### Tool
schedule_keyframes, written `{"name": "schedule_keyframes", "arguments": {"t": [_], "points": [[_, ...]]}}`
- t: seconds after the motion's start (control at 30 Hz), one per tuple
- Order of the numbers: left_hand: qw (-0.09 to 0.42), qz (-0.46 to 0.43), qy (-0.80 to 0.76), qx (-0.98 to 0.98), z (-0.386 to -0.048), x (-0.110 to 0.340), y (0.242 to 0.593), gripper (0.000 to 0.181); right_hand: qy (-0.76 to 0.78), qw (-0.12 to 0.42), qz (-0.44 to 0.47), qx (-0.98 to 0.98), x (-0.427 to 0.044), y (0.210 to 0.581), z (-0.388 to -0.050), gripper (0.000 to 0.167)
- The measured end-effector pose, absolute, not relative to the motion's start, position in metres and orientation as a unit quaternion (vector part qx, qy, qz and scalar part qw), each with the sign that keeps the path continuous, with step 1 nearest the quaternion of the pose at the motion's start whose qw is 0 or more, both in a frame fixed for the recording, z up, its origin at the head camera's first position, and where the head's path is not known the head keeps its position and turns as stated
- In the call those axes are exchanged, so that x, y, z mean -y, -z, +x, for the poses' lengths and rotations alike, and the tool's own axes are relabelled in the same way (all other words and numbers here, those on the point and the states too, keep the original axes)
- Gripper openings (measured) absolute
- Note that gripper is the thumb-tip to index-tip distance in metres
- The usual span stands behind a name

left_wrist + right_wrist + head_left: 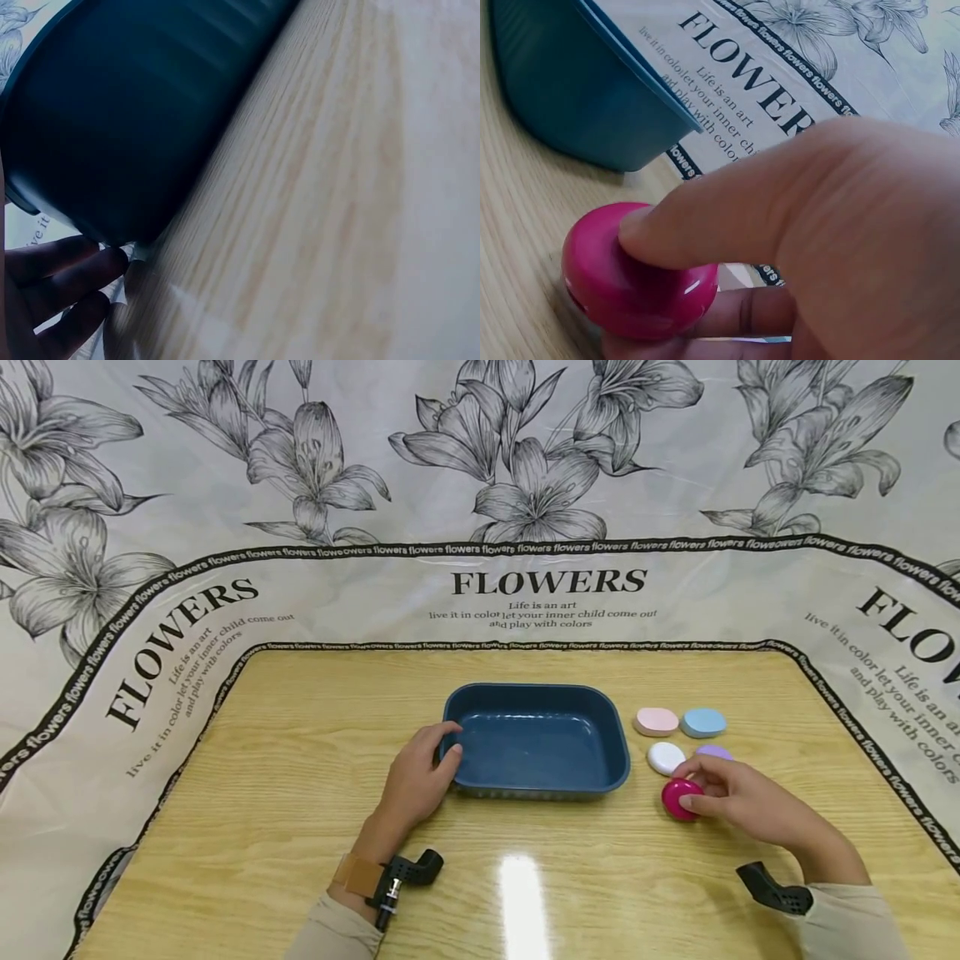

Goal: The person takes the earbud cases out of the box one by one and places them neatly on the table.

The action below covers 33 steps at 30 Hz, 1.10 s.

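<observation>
A dark blue rectangular basin (536, 752) with rounded corners stands on the table, nothing in it. My left hand (417, 777) grips its left end, with thumb and index finger at the rim; other fingers lie against the outer wall in the left wrist view. Between thumb and fingers, my right hand (761, 806) pinches a glossy round magenta case (641, 292), right of the basin and just above the tabletop. Close behind that hand are a white round case (666, 758) and a purple case (714, 752), partly hidden by the fingers.
A pink oval case (656, 722) and a light blue oval case (703, 722) lie side by side right of the basin. A flower-printed cloth (547, 585) borders the wooden table (300, 735) at the back and sides.
</observation>
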<state>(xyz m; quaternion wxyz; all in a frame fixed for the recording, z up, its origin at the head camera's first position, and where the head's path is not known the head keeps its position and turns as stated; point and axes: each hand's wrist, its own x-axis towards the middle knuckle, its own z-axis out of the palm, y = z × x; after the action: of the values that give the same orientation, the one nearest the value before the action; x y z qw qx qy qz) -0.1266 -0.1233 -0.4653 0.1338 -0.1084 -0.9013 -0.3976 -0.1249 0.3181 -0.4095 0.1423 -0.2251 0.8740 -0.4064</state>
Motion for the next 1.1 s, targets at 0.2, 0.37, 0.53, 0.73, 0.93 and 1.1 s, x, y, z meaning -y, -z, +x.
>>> {"name": "schedule_keyframes", "arguments": {"t": [0.2, 0.37, 0.53, 0.73, 0.93, 1.1], "points": [[0.128, -0.112, 0.404, 0.899, -0.1270, 0.1232, 0.4656, 0.038, 0.384, 0.138, -0.235, -0.882, -0.3192, 0.4113, -0.1251, 0.020], [0.125, -0.112, 0.409, 0.897, -0.1278, 0.1233, 0.4661, 0.040, 0.371, 0.140, -0.229, -0.889, -0.3177, 0.4121, -0.1260, 0.022], [0.127, -0.113, 0.408, 0.897, -0.1287, 0.1232, 0.4666, 0.040, 0.358, 0.137, -0.225, -0.896, -0.3163, 0.4125, -0.1255, 0.023], [0.130, -0.113, 0.404, 0.898, -0.1291, 0.1230, 0.4661, 0.039, 0.330, 0.123, -0.213, -0.912, -0.3182, 0.4098, -0.1255, 0.025], [0.134, -0.113, 0.403, 0.898, -0.1289, 0.1224, 0.4639, 0.038, 0.294, 0.098, -0.204, -0.929, -0.3192, 0.4054, -0.1244, 0.026], [0.139, -0.119, 0.403, 0.897, -0.1295, 0.1211, 0.4649, 0.039, 0.276, 0.095, -0.197, -0.936, -0.3193, 0.4041, -0.1245, 0.027]]}}
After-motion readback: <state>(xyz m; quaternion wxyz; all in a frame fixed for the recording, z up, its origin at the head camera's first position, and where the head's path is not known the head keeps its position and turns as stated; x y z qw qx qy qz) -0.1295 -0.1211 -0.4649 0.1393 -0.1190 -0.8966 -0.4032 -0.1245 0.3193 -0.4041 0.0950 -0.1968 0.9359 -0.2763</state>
